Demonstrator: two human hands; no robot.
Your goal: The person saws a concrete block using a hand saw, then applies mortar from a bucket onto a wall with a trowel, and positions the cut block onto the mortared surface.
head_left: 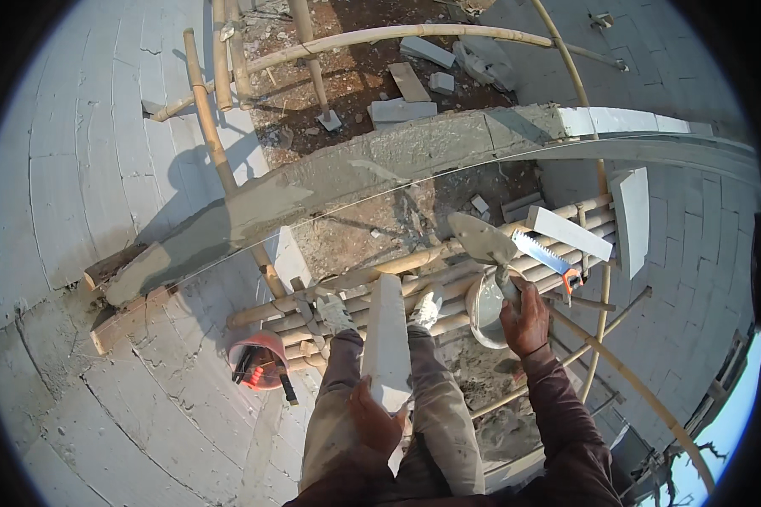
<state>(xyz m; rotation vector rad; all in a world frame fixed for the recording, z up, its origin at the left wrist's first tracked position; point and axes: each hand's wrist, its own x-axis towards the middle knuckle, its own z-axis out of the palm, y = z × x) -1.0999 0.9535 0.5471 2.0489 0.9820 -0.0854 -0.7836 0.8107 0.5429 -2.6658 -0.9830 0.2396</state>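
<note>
My left hand (377, 421) is closed around the near end of a long white concrete block (387, 334), which stands on end between my legs. My right hand (527, 319) grips the handle of a mason's trowel (482, 239). The trowel's blade is smeared with grey mortar and points away from me, just above a white bucket (485, 325) with mortar in it. In front of me runs a block wall (355, 165), its top coated with wet-looking grey mortar. A thin string is stretched along the wall's near edge.
My feet rest on a bamboo pole platform (364, 283). At its right lie a handsaw (545, 255) with an orange-and-blue handle and white blocks (569, 233). A reddish bucket (260, 351) with tools hangs or stands at left. Bamboo scaffold poles (210, 127) cross the wall; rubble lies below.
</note>
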